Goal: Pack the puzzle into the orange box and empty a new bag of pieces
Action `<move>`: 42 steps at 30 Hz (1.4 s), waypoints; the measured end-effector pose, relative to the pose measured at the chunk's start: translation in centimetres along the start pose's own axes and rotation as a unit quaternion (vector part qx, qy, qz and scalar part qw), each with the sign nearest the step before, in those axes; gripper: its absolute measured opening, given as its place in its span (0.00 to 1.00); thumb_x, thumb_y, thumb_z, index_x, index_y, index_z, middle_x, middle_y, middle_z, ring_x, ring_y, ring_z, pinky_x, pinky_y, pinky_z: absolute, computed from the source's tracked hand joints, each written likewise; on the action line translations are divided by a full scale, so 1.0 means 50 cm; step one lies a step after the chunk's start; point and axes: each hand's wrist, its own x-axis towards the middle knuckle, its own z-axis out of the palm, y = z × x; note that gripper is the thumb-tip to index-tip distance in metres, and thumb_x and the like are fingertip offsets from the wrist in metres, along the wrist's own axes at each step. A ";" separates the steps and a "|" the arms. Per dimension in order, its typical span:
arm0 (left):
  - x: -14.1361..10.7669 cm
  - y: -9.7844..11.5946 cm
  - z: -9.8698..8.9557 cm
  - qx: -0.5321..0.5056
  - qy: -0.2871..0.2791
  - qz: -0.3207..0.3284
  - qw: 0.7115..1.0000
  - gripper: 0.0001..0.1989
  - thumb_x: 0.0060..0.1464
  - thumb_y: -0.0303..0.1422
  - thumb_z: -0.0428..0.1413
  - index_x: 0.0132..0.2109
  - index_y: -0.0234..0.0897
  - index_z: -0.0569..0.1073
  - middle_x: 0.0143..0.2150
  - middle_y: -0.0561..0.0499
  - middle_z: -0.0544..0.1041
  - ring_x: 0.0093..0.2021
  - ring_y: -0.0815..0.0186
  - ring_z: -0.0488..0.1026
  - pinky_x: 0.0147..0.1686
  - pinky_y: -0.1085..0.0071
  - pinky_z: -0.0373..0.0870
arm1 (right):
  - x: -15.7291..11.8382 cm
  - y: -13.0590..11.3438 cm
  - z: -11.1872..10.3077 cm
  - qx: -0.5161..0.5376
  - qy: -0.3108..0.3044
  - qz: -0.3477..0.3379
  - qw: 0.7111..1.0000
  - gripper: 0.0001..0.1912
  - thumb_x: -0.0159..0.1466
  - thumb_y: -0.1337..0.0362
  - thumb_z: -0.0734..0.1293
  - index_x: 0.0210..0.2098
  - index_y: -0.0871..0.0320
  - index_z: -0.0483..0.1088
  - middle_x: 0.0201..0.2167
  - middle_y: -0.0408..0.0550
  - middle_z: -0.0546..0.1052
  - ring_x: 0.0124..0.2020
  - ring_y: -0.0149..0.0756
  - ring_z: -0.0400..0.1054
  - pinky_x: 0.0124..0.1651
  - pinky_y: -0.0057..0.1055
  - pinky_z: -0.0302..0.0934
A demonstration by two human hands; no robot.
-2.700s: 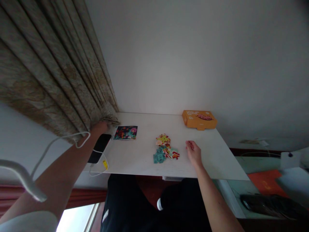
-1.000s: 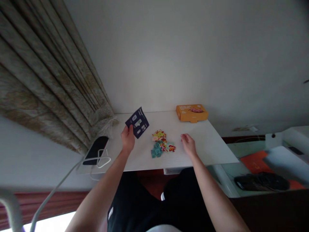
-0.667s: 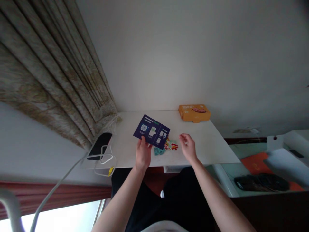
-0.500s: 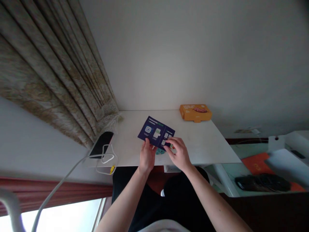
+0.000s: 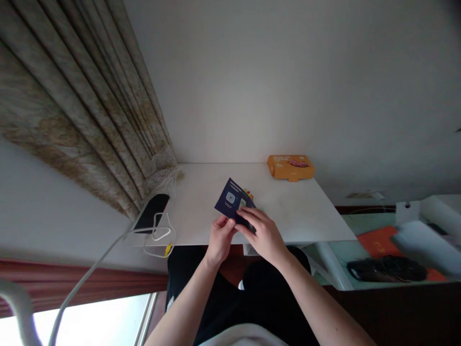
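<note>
A dark blue printed leaflet (image 5: 225,201) is held over the near part of the white table, tilted up toward the right. My left hand (image 5: 220,235) pinches its lower edge between thumb and fingers. My right hand (image 5: 262,231) lies across the leaflet's right part, its fingers pressed on the surface and covering much of the print. Small colourful shapes (image 5: 248,193) show just behind the leaflet's upper edge; what they belong to is hidden.
An orange box (image 5: 292,168) stands at the back right of the white table (image 5: 288,211). At the left edge are a black flat item (image 5: 154,211) and a white cable (image 5: 104,259). A lower glass shelf at right bears a black bag-like object (image 5: 387,269) and a white open box (image 5: 428,235).
The leaflet has gone from spread wide to a narrower, bent shape. My right hand has moved onto its face, and the colourful shapes now appear behind its upper edge.
</note>
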 end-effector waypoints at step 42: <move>-0.003 0.045 0.008 0.210 0.024 0.133 0.968 0.16 0.48 0.43 0.71 0.37 0.37 0.78 0.37 0.49 0.81 0.40 0.61 0.78 0.46 0.65 0.75 | -0.016 -0.015 0.044 0.270 0.035 0.108 0.956 0.16 0.69 0.55 0.70 0.54 0.52 0.72 0.52 0.53 0.80 0.49 0.42 0.78 0.49 0.37 0.77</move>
